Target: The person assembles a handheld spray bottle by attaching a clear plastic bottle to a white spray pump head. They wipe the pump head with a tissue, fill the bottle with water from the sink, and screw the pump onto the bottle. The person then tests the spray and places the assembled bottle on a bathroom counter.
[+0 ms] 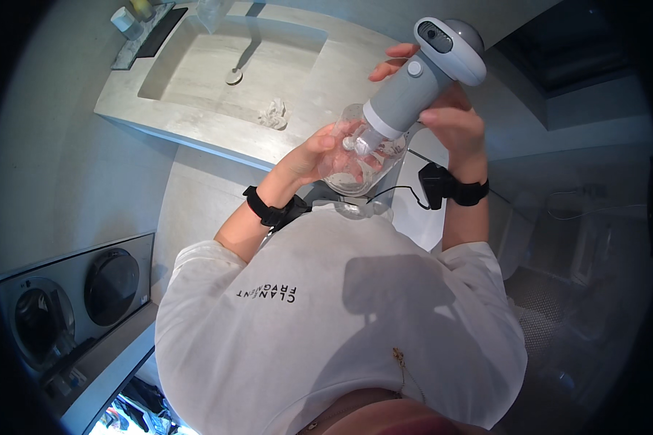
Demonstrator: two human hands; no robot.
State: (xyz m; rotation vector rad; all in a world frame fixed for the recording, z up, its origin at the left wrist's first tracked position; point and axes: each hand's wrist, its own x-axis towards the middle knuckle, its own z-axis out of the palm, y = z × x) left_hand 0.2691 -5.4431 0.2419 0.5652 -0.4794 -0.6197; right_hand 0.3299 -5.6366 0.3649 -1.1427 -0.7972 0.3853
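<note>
My right hand [454, 128] grips the grey cylindrical body of a white-and-grey device [408, 95], possibly an automatic soap dispenser. Its white head, with a dark window, tilts up to the right, and a round white button sits on the body. In my left hand [318, 149] is a clear plastic container [353, 176], with fingers showing through its wall. A translucent fitting [365, 140] at the device's lower end overlaps the container; whether the two are joined I cannot tell. Both wrists wear black straps.
Ahead on the left is a stone washbasin [196, 65] with a round drain stopper [234, 76] and crumpled tissue [273, 114]. Bottles [127, 23] stand on a marbled tray [122, 60]. Two front-loading machines [111, 285] are at lower left. A black cable [397, 187] hangs between my wrists.
</note>
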